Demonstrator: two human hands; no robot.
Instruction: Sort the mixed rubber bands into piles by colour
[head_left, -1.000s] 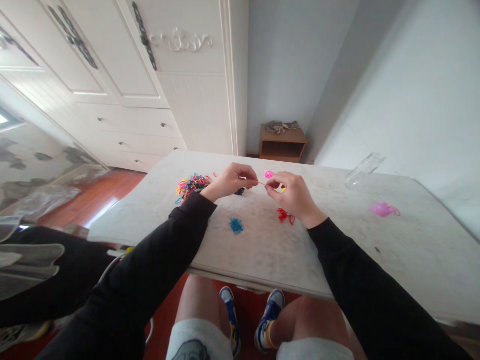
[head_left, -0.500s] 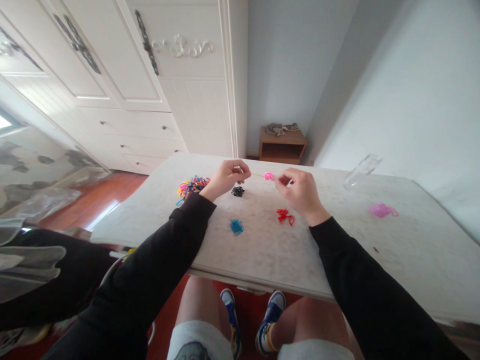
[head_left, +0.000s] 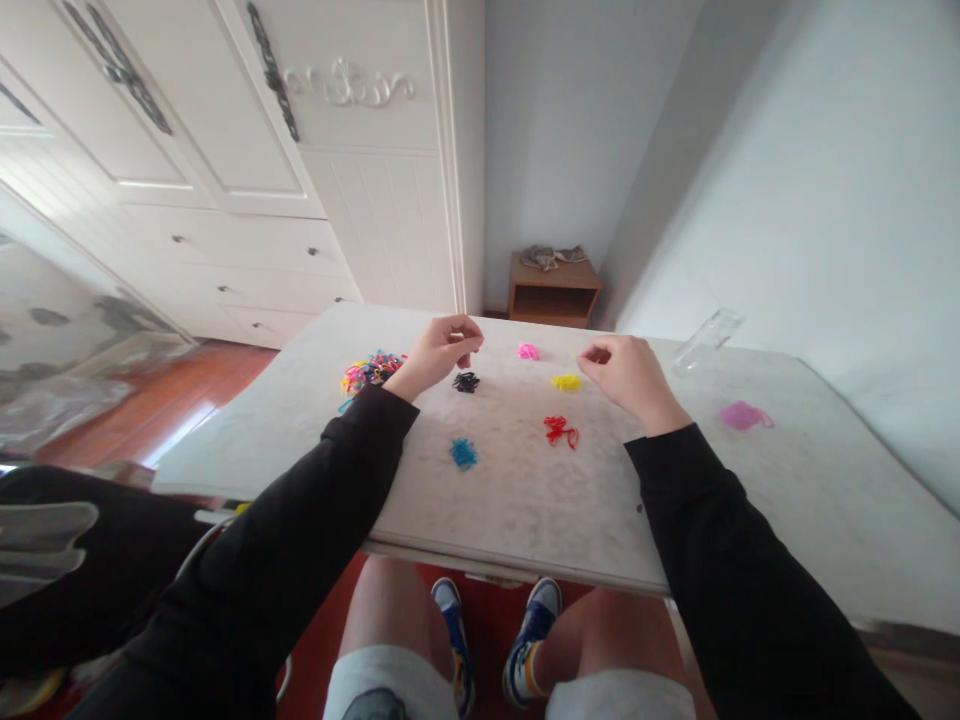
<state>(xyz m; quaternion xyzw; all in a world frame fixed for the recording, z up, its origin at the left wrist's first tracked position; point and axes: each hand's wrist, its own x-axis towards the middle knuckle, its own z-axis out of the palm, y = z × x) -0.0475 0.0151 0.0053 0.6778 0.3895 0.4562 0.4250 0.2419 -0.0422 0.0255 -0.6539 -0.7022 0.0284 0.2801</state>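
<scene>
I sit at a white table (head_left: 525, 500) strewn with small rubber bands. My left hand (head_left: 442, 352) hovers with its fingertips pinched just above a black clump (head_left: 466, 381), beside a mixed-colour heap (head_left: 367, 372). My right hand (head_left: 628, 372) is also pinched, to the right of a yellow clump (head_left: 566, 382). What either pinch holds is too small to make out. A pink clump (head_left: 528, 351) lies between the hands. Red (head_left: 559, 431) and blue (head_left: 463, 453) clumps lie nearer me.
A clear glass jar (head_left: 705, 342) lies on its side at the far right of the table, with a pink piece (head_left: 742, 415) near it. A wooden nightstand (head_left: 553, 290) stands behind the table, white wardrobes (head_left: 247, 150) to the left and a wall to the right.
My hands have drawn apart. The thin yellowish band stretched between them earlier no longer shows, and the yellow clump that my right hand covered is now in view.
</scene>
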